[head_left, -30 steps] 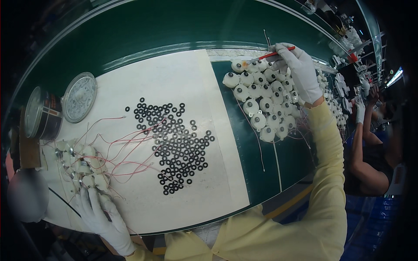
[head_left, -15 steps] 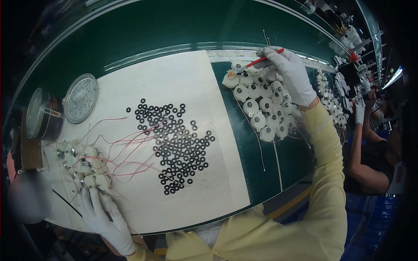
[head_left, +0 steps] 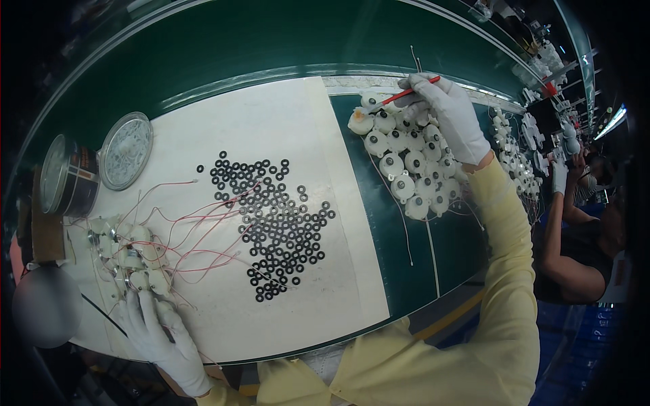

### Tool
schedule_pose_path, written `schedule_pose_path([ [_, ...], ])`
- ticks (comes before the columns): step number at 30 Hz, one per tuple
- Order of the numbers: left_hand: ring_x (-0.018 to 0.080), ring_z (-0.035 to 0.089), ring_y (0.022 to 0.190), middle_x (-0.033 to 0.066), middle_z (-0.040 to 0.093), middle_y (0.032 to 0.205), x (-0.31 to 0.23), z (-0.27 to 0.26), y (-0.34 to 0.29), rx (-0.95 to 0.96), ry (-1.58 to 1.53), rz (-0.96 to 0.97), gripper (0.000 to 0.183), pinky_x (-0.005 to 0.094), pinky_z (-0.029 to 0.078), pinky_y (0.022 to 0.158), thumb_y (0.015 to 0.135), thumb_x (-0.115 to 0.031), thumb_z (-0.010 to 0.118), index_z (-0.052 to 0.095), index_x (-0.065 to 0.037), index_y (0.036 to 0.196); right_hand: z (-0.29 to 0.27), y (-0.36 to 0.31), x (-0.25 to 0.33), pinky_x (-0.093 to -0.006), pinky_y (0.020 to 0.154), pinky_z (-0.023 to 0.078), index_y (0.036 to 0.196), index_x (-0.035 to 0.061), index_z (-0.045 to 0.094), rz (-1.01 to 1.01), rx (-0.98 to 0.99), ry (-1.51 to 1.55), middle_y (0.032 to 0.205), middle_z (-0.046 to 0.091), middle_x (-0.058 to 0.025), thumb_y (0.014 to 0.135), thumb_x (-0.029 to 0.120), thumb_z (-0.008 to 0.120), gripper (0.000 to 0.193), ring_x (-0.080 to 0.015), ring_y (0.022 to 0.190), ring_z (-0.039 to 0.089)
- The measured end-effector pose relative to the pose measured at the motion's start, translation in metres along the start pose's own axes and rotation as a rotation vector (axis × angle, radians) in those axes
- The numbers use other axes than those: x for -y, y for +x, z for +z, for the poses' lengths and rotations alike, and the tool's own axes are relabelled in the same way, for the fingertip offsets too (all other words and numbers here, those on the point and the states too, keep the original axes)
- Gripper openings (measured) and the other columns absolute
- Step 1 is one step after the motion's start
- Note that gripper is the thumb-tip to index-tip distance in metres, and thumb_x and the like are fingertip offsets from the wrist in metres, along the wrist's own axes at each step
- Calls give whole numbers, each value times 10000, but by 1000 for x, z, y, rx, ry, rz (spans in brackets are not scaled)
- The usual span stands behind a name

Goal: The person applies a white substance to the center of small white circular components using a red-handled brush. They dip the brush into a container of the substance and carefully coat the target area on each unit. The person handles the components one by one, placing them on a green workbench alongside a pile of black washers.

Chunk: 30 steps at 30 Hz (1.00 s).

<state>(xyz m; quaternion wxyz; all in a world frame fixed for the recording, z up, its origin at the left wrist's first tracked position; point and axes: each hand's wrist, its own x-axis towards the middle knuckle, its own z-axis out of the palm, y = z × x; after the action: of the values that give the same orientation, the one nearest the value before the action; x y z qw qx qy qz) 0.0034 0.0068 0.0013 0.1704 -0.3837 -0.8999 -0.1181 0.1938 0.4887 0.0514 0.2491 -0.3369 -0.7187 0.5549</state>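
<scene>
Right hand (head_left: 445, 114): fingers (head_left: 421, 83) pinching a red brush (head_left: 411, 91), tip at the far-left white discs (head_left: 414, 161) on the green worktop (head_left: 405, 291). Left hand (head_left: 154, 333): fingers against wired parts (head_left: 137, 257); grip cannot be told.

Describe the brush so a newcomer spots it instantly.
Find the green surface right of the white sheet. Over the far end of its cluster of round white parts, the gloved right hand holds the brush. Its slim red handle stands out against the pale parts.
</scene>
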Motion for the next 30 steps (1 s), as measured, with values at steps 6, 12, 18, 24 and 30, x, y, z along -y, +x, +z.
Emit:
schedule_pose_path([
  [6,520,481,1265,265,562,1352,0,0,1,-3,-4,10,428,593,384,1055,980,-218,517,558,6,1343,-2,0,-1,-197,581,443,1115,-6,689,14,-9,-10,949,758,-84,1017,234,584,280,-74,681,674],
  [12,517,478,1269,263,557,1360,-1,-2,2,3,0,9,432,589,390,1045,983,-221,511,553,0,1351,-3,-1,-1,-194,594,443,1107,4,699,28,-12,-16,946,759,-75,1023,240,572,280,-66,683,665],
  [18,516,477,1271,261,549,1371,-2,0,1,-11,-11,15,435,586,391,1043,982,-211,505,542,-11,1367,-8,-4,-4,-191,585,441,1123,1,691,15,-38,-2,940,759,-82,1030,234,561,283,-69,686,671],
  [24,516,478,1264,260,546,1376,0,-1,0,10,5,-3,443,586,389,1039,982,-211,502,534,-12,1377,-20,-11,-1,-189,581,451,1132,-6,683,-69,-98,29,920,754,-101,1037,224,551,282,-82,690,678],
  [30,518,490,1238,276,546,1362,-1,-1,3,-1,-25,35,466,599,382,1035,963,-220,508,527,6,1371,-26,-15,-5,-190,582,458,1120,-17,683,-42,-111,7,900,748,-101,1036,217,550,282,-84,680,670],
])
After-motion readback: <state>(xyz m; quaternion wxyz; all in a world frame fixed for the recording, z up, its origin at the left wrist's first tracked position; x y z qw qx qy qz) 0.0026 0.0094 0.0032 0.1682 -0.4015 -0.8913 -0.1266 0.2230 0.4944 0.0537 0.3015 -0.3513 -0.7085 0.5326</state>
